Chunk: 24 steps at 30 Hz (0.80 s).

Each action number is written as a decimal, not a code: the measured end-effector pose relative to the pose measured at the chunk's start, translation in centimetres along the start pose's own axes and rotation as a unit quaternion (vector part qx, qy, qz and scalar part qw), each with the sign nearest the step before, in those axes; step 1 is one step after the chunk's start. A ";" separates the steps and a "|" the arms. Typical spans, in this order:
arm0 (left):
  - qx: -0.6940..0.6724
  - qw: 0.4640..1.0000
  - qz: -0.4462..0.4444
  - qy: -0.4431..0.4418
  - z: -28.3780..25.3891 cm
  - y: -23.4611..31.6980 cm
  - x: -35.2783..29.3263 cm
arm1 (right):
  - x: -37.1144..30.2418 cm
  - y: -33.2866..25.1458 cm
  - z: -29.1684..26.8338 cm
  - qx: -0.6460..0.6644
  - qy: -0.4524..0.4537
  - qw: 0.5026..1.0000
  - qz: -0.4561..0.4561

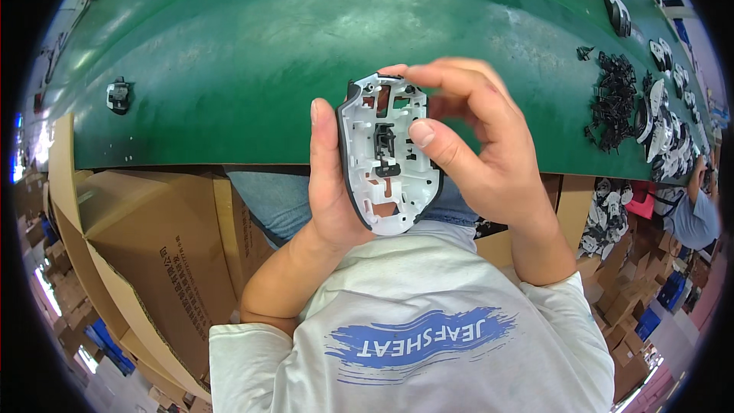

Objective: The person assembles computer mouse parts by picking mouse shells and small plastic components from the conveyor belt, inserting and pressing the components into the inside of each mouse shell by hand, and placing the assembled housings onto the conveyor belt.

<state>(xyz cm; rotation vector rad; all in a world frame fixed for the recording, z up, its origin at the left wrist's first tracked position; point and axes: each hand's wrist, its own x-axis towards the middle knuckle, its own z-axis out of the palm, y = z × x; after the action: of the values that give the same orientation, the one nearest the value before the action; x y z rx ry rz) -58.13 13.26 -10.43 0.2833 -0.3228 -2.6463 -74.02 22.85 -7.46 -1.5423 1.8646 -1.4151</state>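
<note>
A computer mouse shell (401, 183), white inside with a black rim, is held over my lap near the table edge, its hollow side up. Small black parts (384, 149) sit along its middle. My left hand (329, 176) is closed around it, thumb along the left rim and palm at the lower left; its fingers are mostly hidden behind. From the upper right, my right hand (482, 138) curls about the shell, thumb over the right rim and index finger at the top edge. Its farther fingers are slightly blurred.
On the green table (252, 69), a small black-and-white part (118, 96) lies far left. A heap of black parts (614, 99) and several white shells (667, 138) lie at right. An open cardboard box (153, 237) stands lower left. Another person (692, 210) is at far right.
</note>
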 end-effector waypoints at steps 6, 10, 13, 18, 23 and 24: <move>0.042 0.997 -0.037 0.053 0.3 -0.1 -0.8 | -0.5 0.9 0.0 0.085 0.035 0.993 0.071; 0.115 0.989 -0.013 0.088 1.3 -0.7 -1.6 | -1.0 0.4 1.2 0.210 0.016 0.970 0.124; 0.172 0.981 -0.014 0.090 0.3 -0.5 -0.9 | -1.5 1.0 1.7 0.197 0.017 0.973 0.121; 0.255 0.958 -0.009 0.133 1.1 -0.1 -0.9 | -1.8 2.1 1.7 0.148 0.084 0.983 0.070; 0.337 0.933 0.008 0.129 1.0 -0.2 -2.4 | -1.3 1.4 2.0 0.089 0.076 0.993 0.029; 0.351 0.926 0.004 0.137 0.8 0.0 -2.4 | -1.4 1.2 2.2 0.111 0.045 0.992 0.041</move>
<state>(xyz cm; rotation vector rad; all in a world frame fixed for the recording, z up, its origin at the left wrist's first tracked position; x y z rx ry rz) -56.22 14.57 -9.29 0.8600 -1.1617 -2.3367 -72.53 22.95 -9.87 -1.3012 1.7309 -1.6163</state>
